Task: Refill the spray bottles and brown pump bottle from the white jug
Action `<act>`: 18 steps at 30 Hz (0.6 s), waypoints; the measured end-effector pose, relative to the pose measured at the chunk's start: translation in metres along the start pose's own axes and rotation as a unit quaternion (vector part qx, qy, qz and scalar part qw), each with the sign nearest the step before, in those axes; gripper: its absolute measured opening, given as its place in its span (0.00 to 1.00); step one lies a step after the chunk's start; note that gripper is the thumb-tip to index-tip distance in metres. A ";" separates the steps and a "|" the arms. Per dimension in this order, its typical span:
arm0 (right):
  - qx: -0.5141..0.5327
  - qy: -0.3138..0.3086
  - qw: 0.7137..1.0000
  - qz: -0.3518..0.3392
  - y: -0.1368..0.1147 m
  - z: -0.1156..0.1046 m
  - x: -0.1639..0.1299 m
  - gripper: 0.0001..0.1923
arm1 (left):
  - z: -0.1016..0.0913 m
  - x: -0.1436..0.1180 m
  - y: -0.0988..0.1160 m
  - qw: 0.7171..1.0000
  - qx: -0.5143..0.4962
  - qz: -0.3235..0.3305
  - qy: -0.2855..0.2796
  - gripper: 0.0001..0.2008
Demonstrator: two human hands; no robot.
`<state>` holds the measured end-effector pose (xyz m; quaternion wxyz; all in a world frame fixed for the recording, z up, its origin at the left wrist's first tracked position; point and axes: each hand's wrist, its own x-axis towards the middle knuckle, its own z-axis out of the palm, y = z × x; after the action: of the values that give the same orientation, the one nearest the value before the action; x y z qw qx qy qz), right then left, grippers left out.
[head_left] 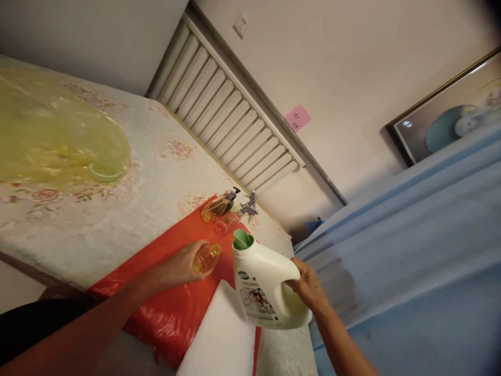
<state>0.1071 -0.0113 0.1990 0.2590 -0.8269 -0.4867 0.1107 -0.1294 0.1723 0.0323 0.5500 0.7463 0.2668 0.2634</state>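
My left hand (195,265) is wrapped round a small clear bottle (207,258) with a yellowish tint and an uncapped neck. The bottle leans to the right above a red plastic sheet (168,308). By its handle, my right hand (306,284) grips a large cream detergent jug (260,279). That jug is tilted a little, its green spout (242,239) uncapped and apart from the small bottle's mouth. Behind them on the red sheet are a dark spray bottle (217,207) and a pinkish spray bottle (228,222).
A white slab (223,334) lies beneath the jug. At left, a yellow plastic bag (58,130) rests on the floral tablecloth (151,172), with a pale green ring (104,171) at its end. A radiator (230,104) lines the wall; blue curtain (410,250) hangs at right.
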 end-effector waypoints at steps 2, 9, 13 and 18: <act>-0.010 -0.007 1.000 -0.002 0.000 0.001 0.000 0.05 | -0.001 0.002 -0.004 1.000 0.000 0.006 0.000 0.36; -0.043 -0.057 0.996 -0.054 -0.008 0.001 0.002 0.11 | -0.002 0.006 -0.017 1.000 -0.006 0.012 0.001 0.36; -0.048 -0.074 0.993 -0.081 -0.010 0.002 0.003 0.14 | -0.002 0.007 -0.018 1.000 0.000 0.014 0.008 0.36; -0.060 -0.100 0.988 -0.106 -0.013 0.004 0.004 0.15 | -0.003 0.007 -0.015 1.000 0.011 0.011 0.013 0.34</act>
<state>0.0977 -0.0019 0.2032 0.1692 -0.7695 -0.6006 0.1359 -0.1285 0.1827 0.0194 0.5351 0.7518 0.2685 0.2765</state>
